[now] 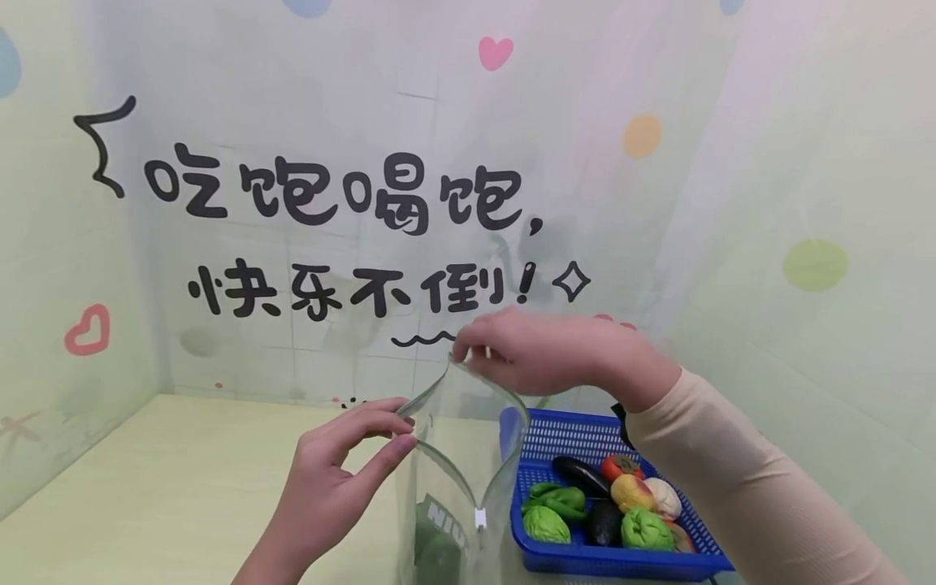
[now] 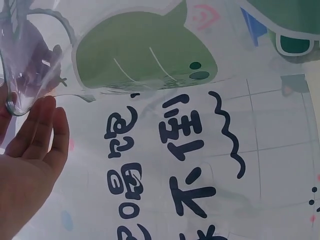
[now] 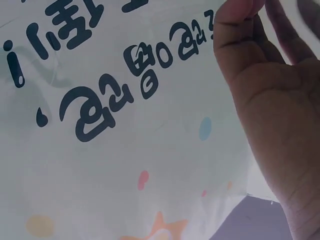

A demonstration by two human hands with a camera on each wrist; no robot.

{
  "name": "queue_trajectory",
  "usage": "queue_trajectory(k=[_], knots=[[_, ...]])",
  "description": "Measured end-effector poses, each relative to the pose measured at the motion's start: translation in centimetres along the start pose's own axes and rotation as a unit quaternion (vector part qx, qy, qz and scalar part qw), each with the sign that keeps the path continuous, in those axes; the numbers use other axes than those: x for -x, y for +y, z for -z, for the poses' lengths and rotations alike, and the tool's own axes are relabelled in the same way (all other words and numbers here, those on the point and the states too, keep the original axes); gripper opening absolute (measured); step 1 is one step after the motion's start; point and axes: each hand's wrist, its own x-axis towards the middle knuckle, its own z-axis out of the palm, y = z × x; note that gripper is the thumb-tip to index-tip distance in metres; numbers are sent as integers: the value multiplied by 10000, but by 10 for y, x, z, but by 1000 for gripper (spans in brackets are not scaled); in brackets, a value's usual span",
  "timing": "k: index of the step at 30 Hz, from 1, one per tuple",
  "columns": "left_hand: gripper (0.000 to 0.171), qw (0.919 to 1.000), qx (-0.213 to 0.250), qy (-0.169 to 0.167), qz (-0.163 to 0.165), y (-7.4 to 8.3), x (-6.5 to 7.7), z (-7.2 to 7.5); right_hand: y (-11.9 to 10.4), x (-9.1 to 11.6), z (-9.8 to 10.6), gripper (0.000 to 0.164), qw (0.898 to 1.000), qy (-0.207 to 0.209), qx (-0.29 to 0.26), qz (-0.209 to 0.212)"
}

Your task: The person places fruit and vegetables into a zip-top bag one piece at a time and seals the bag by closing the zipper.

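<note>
A clear zip bag (image 1: 446, 463) stands with its mouth spread wide in the head view, a white slider (image 1: 480, 517) at its near end. My left hand (image 1: 332, 475) pinches the left rim of the mouth between thumb and fingers. At the far corner of the rim, the fingertips of my right hand (image 1: 537, 349) grip the edge from above. Green printing shows low on the bag. The left wrist view shows the film with a green printed figure (image 2: 140, 52) above the left hand (image 2: 32, 155). In the right wrist view, the right hand's fingertips are cut off.
To the right, partly behind my right forearm, a blue basket (image 1: 621, 565) holds toy-like produce: an eggplant (image 1: 581, 475), green peppers (image 1: 556, 500), cabbages (image 1: 645, 530) and several more pieces. The pale tabletop (image 1: 183, 479) meets a printed wall cloth (image 1: 366, 97).
</note>
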Motion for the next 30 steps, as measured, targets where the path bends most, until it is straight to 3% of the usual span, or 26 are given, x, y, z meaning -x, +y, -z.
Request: queue_trajectory(k=[3,9,14,18,26,30], knots=[[28,9999,16,-54,157,5,-2,0,10,1,-1,26,9988,29,142,-476],[27,9998,-96,-74,169,10,-4,0,37,3,-18,14,9898,-639,412,-1205],[30,9997,-227,5,-33,8,-5,0,62,3,-45,20,9746,-1217,194,-1867],[31,9994,-300,50,-156,7,-4,-1,79,7,-68,26,9652,-1502,80,-2141],[29,9998,-206,-47,-32,6,-4,-2,111,33,-120,31,9422,-1898,-177,-2754],[29,9997,-249,-54,12,1,-1,-2,129,46,-143,28,9331,-1858,-426,-3049]])
